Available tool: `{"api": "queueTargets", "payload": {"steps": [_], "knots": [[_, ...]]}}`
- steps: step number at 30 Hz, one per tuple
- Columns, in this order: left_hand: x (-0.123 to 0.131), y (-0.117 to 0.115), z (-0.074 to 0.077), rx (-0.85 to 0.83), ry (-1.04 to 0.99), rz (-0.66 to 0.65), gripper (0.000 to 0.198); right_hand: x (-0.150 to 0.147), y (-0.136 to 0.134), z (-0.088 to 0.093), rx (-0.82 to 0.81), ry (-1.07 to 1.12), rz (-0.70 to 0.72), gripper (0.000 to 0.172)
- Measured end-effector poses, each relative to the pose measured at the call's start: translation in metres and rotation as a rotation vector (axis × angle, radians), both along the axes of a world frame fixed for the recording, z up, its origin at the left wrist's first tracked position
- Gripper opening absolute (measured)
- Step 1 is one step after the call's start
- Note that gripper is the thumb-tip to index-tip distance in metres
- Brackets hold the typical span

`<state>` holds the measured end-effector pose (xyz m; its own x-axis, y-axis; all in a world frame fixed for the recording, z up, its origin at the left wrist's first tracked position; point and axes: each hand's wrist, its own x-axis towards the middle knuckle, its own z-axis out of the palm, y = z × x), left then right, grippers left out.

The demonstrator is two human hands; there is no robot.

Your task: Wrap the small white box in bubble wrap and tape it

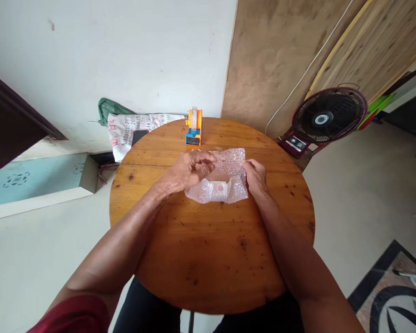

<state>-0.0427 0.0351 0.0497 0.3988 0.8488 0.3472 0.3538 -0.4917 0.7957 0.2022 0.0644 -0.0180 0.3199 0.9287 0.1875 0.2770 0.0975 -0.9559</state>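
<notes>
A sheet of clear bubble wrap [234,157] lies partly unfolded on the round wooden table [208,259]. On its near part sits a small whitish box [218,189] with reddish print, and the wrap rises around its sides. My left hand [190,170] hovers over the left side of the wrap, fingers curved and thumb apart, with nothing visible in its grasp. At the sheet's right edge, my right hand [255,176] is closed, pinching the wrap between thumb and fingers.
An orange and blue tape dispenser [194,127] stands at the table's far edge. Behind the table is a printed white sack [138,125]. A dark-red fan [324,118] stands to the right, beside a wooden panel. Below left is a pale blue box-like piece [41,178].
</notes>
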Motion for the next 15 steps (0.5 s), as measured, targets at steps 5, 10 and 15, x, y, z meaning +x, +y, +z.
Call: {"api": "queueTargets", "payload": {"steps": [5, 10, 15], "knots": [[-0.015, 0.001, 0.006, -0.249, 0.472, -0.102, 0.039, 0.002, 0.003, -0.004, 0.020, -0.017, 0.007, 0.027], [-0.012, -0.012, 0.026, -0.415, 0.407, -0.375, 0.046, 0.006, 0.006, -0.006, 0.024, -0.117, 0.032, 0.029], [0.011, -0.049, 0.031, -0.282, 0.390, -0.629, 0.038, 0.013, 0.012, -0.010, 0.068, -0.345, 0.044, 0.026]]}}
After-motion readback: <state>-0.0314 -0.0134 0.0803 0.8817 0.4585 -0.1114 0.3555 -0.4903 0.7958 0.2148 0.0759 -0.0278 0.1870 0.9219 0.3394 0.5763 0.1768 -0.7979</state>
